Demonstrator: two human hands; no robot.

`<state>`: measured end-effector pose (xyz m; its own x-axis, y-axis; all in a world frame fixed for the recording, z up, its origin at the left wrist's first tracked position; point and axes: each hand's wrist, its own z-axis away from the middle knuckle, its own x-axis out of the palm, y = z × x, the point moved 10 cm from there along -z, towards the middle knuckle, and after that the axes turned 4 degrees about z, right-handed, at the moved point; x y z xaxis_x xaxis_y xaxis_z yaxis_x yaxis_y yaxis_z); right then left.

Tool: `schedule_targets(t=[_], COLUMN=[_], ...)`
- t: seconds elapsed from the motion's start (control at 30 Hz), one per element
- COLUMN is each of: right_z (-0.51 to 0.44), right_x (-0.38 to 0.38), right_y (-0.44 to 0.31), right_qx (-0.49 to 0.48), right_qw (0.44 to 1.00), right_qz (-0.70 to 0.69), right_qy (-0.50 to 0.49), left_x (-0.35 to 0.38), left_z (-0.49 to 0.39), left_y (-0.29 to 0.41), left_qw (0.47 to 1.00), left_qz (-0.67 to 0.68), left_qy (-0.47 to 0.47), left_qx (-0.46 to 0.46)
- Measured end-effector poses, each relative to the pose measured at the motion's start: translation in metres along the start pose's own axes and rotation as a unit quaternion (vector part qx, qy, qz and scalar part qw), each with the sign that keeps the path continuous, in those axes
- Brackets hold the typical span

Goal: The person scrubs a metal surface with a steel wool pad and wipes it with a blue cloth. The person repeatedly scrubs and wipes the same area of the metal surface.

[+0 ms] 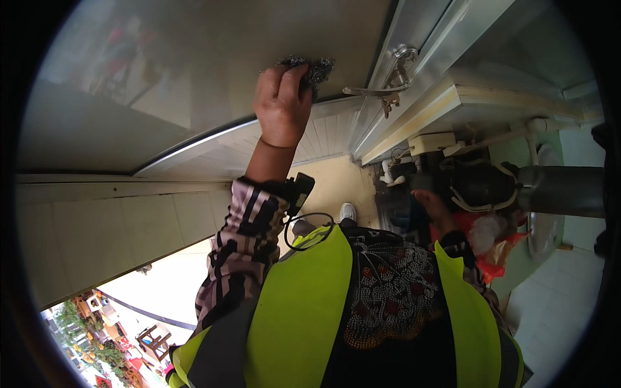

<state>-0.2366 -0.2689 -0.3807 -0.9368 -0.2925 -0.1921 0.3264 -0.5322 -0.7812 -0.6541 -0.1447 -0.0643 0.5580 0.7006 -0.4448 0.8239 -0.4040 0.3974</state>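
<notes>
My left hand (pixel 284 104) grips a wad of metal scouring wool (pixel 318 72) and presses it to a smooth, glossy door panel (pixel 213 53). The palm side and much of the wool are hidden behind my fingers. Right of the wool, a metal lever handle (pixel 373 90) sticks out from the door's metal frame, with keys (pixel 389 104) hanging below it. Lower down on the right is my right hand (pixel 434 206), dim and partly lost against dark things. Whether it holds anything cannot be made out.
White pipes (pixel 536 128), a grey cylinder (pixel 560 191) and red plastic bags (pixel 495 264) crowd the right side. Shoes (pixel 347 212) stand on the tan floor (pixel 330 182). Past the low edge at lower left are a wooden stool (pixel 154 342) and potted plants (pixel 109 356).
</notes>
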Motion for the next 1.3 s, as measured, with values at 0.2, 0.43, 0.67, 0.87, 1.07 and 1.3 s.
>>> schedule_targets(t=[0.2, 0.43, 0.67, 0.87, 1.07, 1.3], right_z=[-0.003, 0.001, -0.013, -0.014, -0.015, -0.021], right_x=[0.006, 0.010, 0.009, 0.009, 0.024, 0.027], right_y=[0.003, 0.002, 0.004, 0.000, -0.027, -0.031], right_qx=[-0.008, 0.008, 0.004, -0.002, -0.020, 0.008], right_qw=[0.999, 0.998, 0.999, 0.999, 0.996, 0.996], right_qz=[-0.024, -0.033, 0.011, 0.008, 0.037, -0.006], right_qy=[-0.021, -0.045, -0.050, -0.043, -0.073, -0.086], left_x=[0.027, 0.025, 0.023, -0.033, 0.004, -0.097], left_z=[0.014, 0.022, 0.006, 0.041, 0.047, 0.074], left_y=[0.012, 0.012, 0.016, -0.067, -0.045, -0.124], left_qw=[0.998, 0.998, 0.999, 0.981, 0.990, 0.904], left_qz=[-0.002, 0.016, 0.037, -0.070, 0.009, -0.076], left_qy=[-0.052, -0.038, -0.005, -0.006, -0.016, 0.207], left_qx=[0.023, 0.047, 0.009, -0.181, -0.143, -0.366])
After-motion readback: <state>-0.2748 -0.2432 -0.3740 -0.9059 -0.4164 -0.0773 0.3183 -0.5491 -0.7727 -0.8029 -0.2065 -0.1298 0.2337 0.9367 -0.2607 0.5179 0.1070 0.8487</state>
